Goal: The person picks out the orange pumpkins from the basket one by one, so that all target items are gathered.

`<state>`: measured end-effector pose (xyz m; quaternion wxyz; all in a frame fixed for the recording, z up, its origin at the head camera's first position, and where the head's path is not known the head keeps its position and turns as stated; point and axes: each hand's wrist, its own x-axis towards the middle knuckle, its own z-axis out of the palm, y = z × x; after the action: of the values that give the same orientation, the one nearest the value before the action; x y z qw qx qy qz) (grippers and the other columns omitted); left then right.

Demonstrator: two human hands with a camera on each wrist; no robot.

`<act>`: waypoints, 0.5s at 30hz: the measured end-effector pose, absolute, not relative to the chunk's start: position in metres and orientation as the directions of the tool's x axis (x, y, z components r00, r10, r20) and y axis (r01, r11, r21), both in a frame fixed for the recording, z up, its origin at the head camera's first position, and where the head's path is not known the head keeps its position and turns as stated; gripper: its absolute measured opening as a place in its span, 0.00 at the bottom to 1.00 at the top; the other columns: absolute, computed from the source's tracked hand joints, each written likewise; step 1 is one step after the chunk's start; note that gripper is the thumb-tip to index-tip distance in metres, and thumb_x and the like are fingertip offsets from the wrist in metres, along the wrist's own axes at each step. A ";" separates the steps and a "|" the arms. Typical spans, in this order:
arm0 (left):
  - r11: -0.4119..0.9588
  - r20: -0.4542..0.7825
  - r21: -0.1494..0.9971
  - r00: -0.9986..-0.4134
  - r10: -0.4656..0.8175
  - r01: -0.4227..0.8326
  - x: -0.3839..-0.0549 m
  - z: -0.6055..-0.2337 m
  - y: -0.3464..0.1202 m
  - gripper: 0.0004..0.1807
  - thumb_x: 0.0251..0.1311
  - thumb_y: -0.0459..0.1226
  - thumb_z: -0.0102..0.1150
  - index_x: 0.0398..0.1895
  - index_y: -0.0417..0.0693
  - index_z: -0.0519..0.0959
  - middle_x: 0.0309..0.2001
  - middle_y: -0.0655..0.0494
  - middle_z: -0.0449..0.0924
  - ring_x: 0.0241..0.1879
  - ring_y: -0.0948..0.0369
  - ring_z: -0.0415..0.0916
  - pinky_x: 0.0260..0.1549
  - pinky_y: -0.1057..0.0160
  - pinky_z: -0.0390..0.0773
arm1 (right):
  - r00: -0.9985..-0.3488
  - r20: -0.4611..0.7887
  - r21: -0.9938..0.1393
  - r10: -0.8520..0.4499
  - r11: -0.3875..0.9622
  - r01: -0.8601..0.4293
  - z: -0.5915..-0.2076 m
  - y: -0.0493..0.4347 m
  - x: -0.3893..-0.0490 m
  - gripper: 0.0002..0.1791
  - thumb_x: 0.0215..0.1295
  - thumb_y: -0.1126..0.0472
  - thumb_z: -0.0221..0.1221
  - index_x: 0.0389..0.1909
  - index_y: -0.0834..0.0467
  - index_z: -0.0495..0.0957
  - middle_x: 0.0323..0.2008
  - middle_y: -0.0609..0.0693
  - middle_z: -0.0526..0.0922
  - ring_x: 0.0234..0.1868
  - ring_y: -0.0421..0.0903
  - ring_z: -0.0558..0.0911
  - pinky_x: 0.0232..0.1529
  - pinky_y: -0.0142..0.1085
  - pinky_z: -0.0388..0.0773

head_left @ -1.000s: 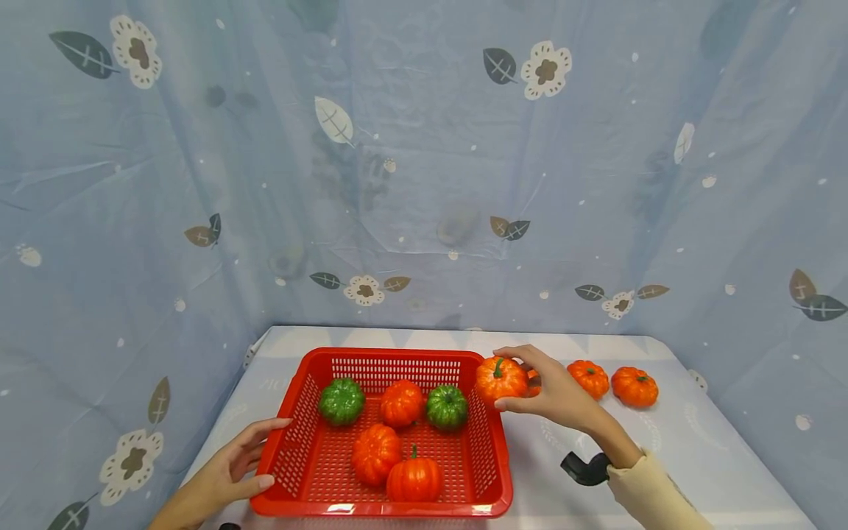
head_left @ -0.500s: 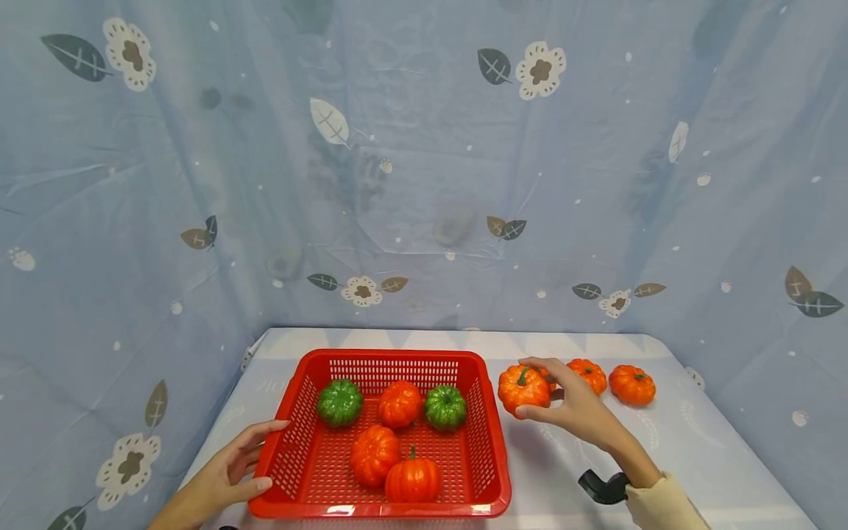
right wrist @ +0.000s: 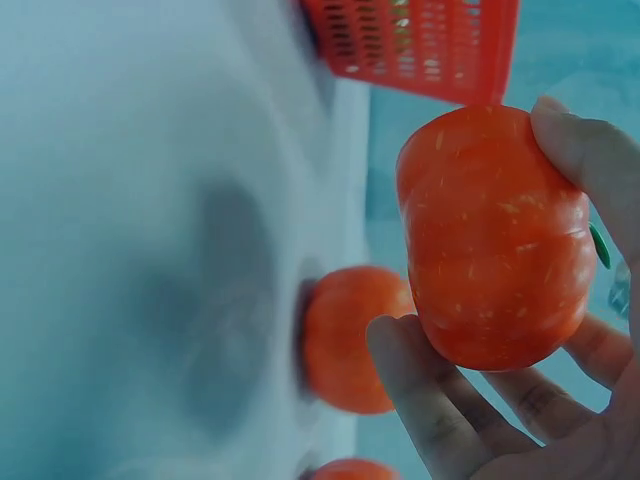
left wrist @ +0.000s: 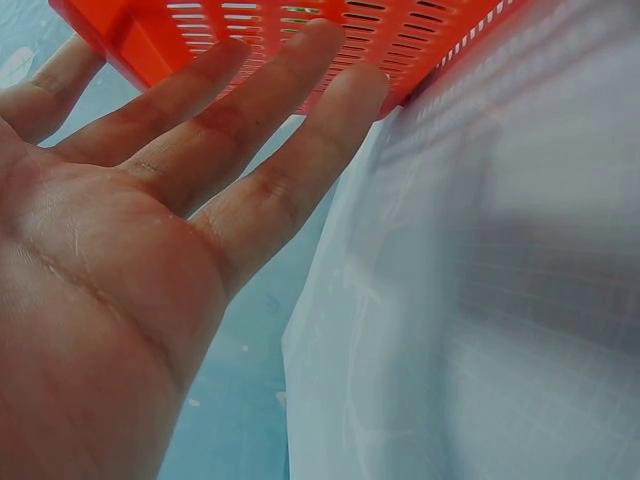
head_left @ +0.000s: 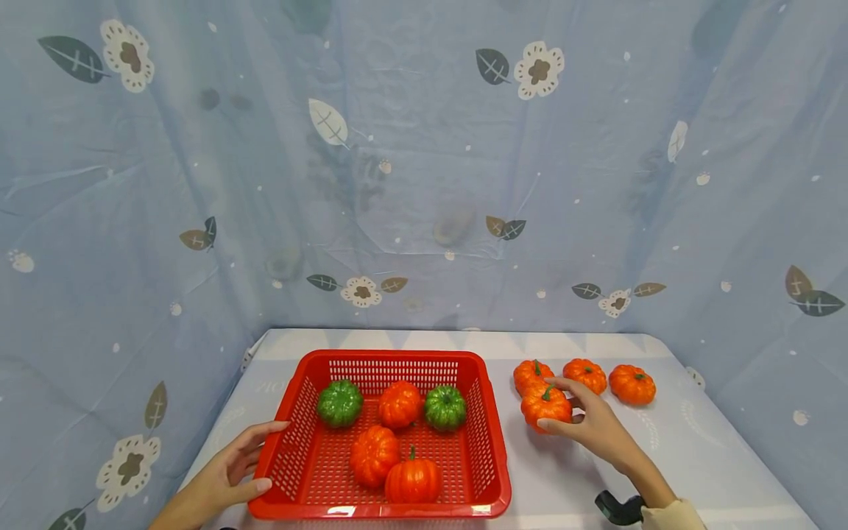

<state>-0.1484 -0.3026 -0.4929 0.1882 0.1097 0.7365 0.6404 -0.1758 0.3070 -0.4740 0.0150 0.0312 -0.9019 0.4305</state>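
Head view: the right hand grips an orange pumpkin between thumb and fingers, raised off the pale worktop. Just beyond that hand, three more orange pumpkins stand in a row; to its left, a strip of bare surface parts it from the red basket, which holds two green pumpkins and three reddish ones. The left hand, fingers extended, touches the basket's near-left side. Rightward of the right hand the surface runs to a slanting edge; beyond both hands hangs patterned blue fabric.
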 end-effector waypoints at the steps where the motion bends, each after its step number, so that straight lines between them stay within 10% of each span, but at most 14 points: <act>1: 0.156 -0.138 0.984 -0.904 0.404 -0.080 -0.148 -0.493 -0.303 0.34 0.73 0.32 0.57 0.78 0.49 0.56 0.77 0.32 0.49 0.62 0.57 0.75 0.53 0.52 0.82 | -0.998 0.053 -0.769 -0.038 0.636 -0.065 -0.477 0.309 -0.176 0.45 0.56 0.43 0.76 0.71 0.53 0.69 0.67 0.58 0.73 0.51 0.52 0.78 0.47 0.40 0.81; 15: 0.158 -0.145 0.984 -0.901 0.410 -0.086 -0.149 -0.493 -0.304 0.35 0.73 0.33 0.56 0.79 0.50 0.55 0.77 0.34 0.49 0.63 0.51 0.73 0.53 0.51 0.82 | -0.999 -0.016 -0.752 0.035 0.658 0.035 -0.508 0.326 -0.176 0.46 0.54 0.42 0.76 0.71 0.52 0.70 0.66 0.59 0.74 0.50 0.53 0.78 0.45 0.41 0.79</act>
<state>-0.1490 -0.3039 -0.4931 0.1939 0.1101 0.7358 0.6394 -0.1761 0.3263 -0.5083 -0.0002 -0.0194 -0.9106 0.4129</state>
